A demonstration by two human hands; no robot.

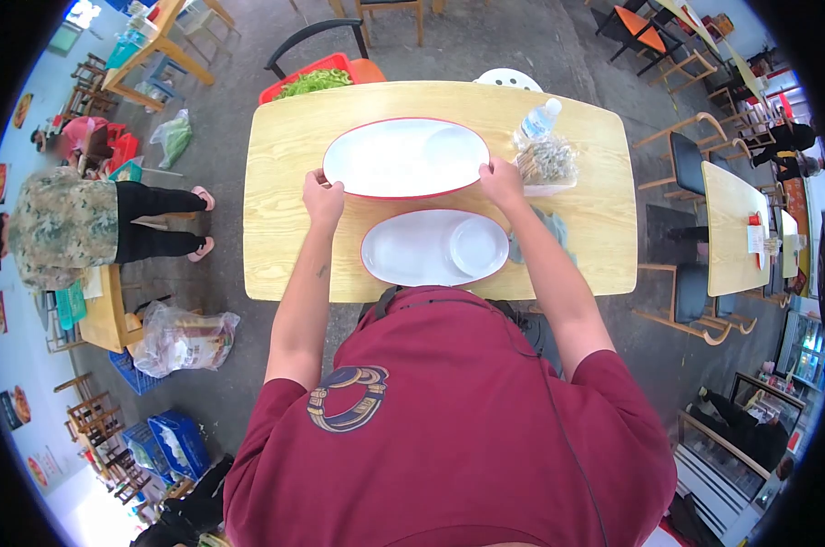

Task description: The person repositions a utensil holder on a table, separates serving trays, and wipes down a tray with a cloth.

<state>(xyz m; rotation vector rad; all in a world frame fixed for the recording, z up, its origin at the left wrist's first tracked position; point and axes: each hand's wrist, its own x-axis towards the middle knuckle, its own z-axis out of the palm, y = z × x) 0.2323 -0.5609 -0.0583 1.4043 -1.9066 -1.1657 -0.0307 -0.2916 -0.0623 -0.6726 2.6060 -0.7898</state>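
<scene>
A large white oval plate (pixel 376 157) with a red rim is held by its two ends over the far half of the wooden table (pixel 285 246). My left hand (pixel 323 198) is closed on its left end, and my right hand (pixel 503 180) grips the right end. Closer to my body lies a second white oval dish (pixel 403 251) with a dark red rim. In that dish's right side is a round white shape (pixel 476 246), which looks like a small bowl or plate. I cannot tell whether the held plate touches the tabletop.
Right of the plate stand a water bottle (pixel 538 120) and a clear package of thin sticks (pixel 547 162). A grey-green cloth (pixel 554 232) lies by my right forearm. Beyond the far edge, a red crate of leafy greens (pixel 314 80) rests on a chair. Another person (pixel 75 219) stands at left.
</scene>
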